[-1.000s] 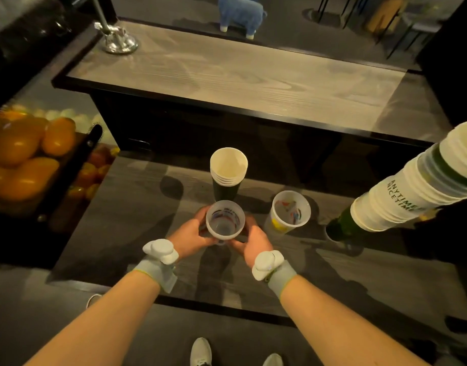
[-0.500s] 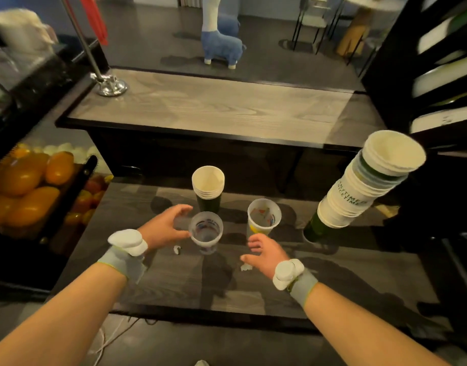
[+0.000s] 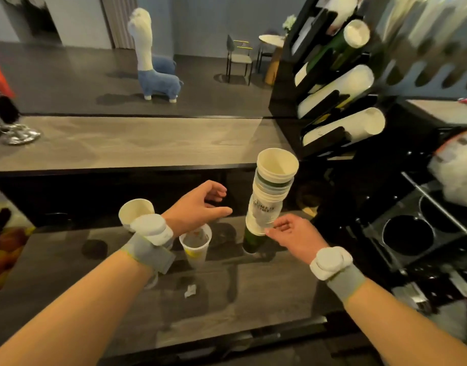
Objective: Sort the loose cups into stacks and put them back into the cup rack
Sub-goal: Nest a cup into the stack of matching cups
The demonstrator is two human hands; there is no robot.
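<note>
Tall stack of paper cups [image 3: 271,196] upright on the lower dark counter [image 3: 253,291], right of centre, white cups over a dark green base cup, topmost mouth open toward the camera. Right hand [image 3: 293,236] at the stack's lower part, fingertips touching the lowest white rim, fingers spread, not clamped around it. Left hand [image 3: 198,207] raised just left of the stack, fingers apart and curved, holding nothing, clear of the cups. Clear plastic cup [image 3: 195,245] with printed colours upright on the counter below the left hand, near the stack's left side. Short stack of paper cups [image 3: 136,212] further left, partly hidden behind the left wrist band [image 3: 150,241]. Small scrap of paper [image 3: 190,291] on the counter nearer the camera. Cup rack [image 3: 330,83] upper right on the raised wooden counter [image 3: 137,141], slanted slots loaded with white and green cup stacks. Blue and white llama figure [image 3: 154,67] on the floor beyond.
</note>
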